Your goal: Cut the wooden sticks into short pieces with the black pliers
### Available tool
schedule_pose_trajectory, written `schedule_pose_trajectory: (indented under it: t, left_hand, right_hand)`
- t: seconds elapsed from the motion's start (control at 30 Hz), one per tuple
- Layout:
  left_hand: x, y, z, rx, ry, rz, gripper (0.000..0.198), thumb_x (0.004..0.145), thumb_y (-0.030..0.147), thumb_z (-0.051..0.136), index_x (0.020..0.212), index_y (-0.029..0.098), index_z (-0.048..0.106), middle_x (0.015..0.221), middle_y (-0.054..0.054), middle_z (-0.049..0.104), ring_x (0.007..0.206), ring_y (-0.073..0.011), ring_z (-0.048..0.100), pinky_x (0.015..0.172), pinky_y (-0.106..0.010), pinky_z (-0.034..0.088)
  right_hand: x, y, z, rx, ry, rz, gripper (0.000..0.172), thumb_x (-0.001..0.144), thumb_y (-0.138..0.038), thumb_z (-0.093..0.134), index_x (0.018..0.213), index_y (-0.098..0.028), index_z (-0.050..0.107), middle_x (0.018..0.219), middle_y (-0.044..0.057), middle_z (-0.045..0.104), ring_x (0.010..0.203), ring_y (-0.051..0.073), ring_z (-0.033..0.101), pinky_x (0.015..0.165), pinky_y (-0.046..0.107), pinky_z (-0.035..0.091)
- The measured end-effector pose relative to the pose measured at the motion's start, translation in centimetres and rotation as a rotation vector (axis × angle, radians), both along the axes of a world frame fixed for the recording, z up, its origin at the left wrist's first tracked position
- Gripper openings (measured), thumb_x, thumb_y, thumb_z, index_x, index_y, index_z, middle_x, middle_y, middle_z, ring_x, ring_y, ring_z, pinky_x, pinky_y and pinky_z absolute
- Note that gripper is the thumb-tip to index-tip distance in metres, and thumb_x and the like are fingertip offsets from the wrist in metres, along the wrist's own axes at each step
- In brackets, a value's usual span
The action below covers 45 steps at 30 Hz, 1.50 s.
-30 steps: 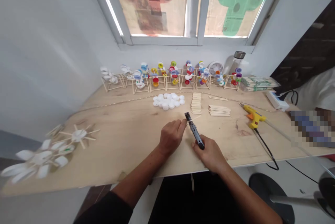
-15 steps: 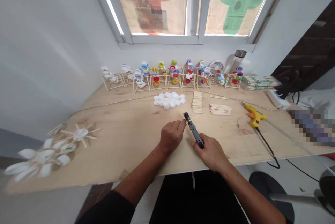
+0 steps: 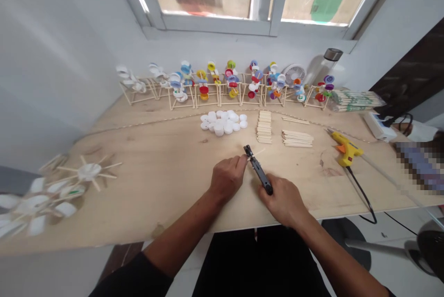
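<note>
My left hand [image 3: 229,176] is closed, its fingers pinching a thin wooden stick [image 3: 259,151] close to the jaws of a tool. The stick's free end sticks out to the right, past the jaws. In my right hand [image 3: 284,199] are dark grey pliers [image 3: 261,174], gripped by the handles, with the head pointing up and left across the stick. Whether the jaws have closed on the stick is too small to tell. Beyond my hands lie a pile of white bottle caps [image 3: 224,123], a row of short sticks [image 3: 264,126] and a stack of longer sticks [image 3: 297,139].
A yellow glue gun [image 3: 348,149] lies on the right with its cord over the table edge. Small stick frames with coloured caps [image 3: 232,82] line the wall, beside a small fan [image 3: 294,75] and a bottle [image 3: 326,65]. Star-shaped stick wheels [image 3: 89,172] lie at left.
The camera view has tilted down and moved slightly nearer the table. My hands keep nearly the same hold on the stick and the pliers.
</note>
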<state>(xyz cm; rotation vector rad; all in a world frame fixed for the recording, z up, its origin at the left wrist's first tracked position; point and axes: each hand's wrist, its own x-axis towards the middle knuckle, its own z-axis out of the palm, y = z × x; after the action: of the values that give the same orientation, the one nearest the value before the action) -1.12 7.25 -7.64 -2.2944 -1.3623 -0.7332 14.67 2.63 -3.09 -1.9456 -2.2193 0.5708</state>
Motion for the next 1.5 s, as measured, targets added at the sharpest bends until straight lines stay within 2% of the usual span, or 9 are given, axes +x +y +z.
schedule_pose_trajectory:
  t: [0.2, 0.37, 0.6, 1.03, 1.17, 1.5]
  left_hand:
    - [-0.2, 0.2, -0.1, -0.117, -0.063, -0.029, 0.016, 0.085, 0.018, 0.04, 0.086, 0.015, 0.056, 0.06, -0.001, 0.054, 0.051, -0.012, 0.048, 0.049, -0.024, 0.032]
    - [-0.3, 0.4, -0.2, -0.215, -0.036, -0.022, 0.014, 0.084, 0.018, 0.041, 0.083, 0.016, 0.055, 0.064, -0.002, 0.055, 0.055, -0.0141, 0.048, 0.051, -0.026, 0.033]
    - [-0.4, 0.9, 0.1, -0.256, -0.012, -0.023, 0.012, 0.083, 0.016, 0.043, 0.085, 0.016, 0.055, 0.072, -0.004, 0.054, 0.064, -0.0165, 0.049, 0.057, -0.029, 0.034]
    - [-0.8, 1.2, 0.4, -0.346, -0.099, -0.044, 0.015, 0.085, 0.017, 0.042, 0.088, 0.016, 0.057, 0.068, -0.004, 0.051, 0.063, -0.0164, 0.047, 0.057, -0.03, 0.033]
    - [-1.0, 1.3, 0.3, -0.369, -0.118, -0.052, 0.016, 0.084, 0.017, 0.042, 0.091, 0.016, 0.057, 0.068, -0.004, 0.051, 0.063, -0.0162, 0.047, 0.056, -0.03, 0.033]
    - [-1.0, 1.6, 0.5, -0.434, -0.165, -0.052, 0.018, 0.085, 0.019, 0.044, 0.095, 0.015, 0.058, 0.066, -0.003, 0.051, 0.06, -0.015, 0.044, 0.056, -0.03, 0.033]
  right_hand:
    - [-0.4, 0.0, 0.0, 0.024, -0.032, -0.026, 0.015, 0.079, -0.03, 0.046, 0.071, -0.019, 0.052, 0.066, 0.003, 0.061, 0.06, 0.016, 0.054, 0.053, 0.025, 0.025]
    - [-0.4, 0.5, -0.1, 0.087, -0.033, -0.003, 0.01, 0.078, -0.028, 0.047, 0.082, -0.02, 0.052, 0.077, 0.003, 0.059, 0.069, 0.018, 0.054, 0.059, 0.026, 0.031]
    - [-0.4, 1.3, -0.3, 0.12, -0.076, 0.062, 0.008, 0.077, -0.027, 0.046, 0.078, -0.02, 0.05, 0.078, 0.004, 0.057, 0.077, 0.02, 0.052, 0.064, 0.027, 0.034]
    - [-0.5, 1.8, -0.5, 0.08, -0.029, 0.071, 0.008, 0.075, -0.025, 0.046, 0.08, -0.019, 0.049, 0.075, 0.004, 0.053, 0.072, 0.02, 0.049, 0.063, 0.029, 0.037]
    - [-0.4, 1.9, -0.6, 0.049, 0.012, 0.08, 0.012, 0.075, -0.024, 0.046, 0.085, -0.019, 0.049, 0.078, 0.006, 0.053, 0.074, 0.021, 0.049, 0.065, 0.032, 0.038]
    - [-0.5, 1.9, -0.9, 0.0, 0.09, 0.005, 0.015, 0.073, -0.022, 0.049, 0.088, -0.02, 0.045, 0.078, 0.005, 0.052, 0.072, 0.021, 0.05, 0.062, 0.033, 0.04]
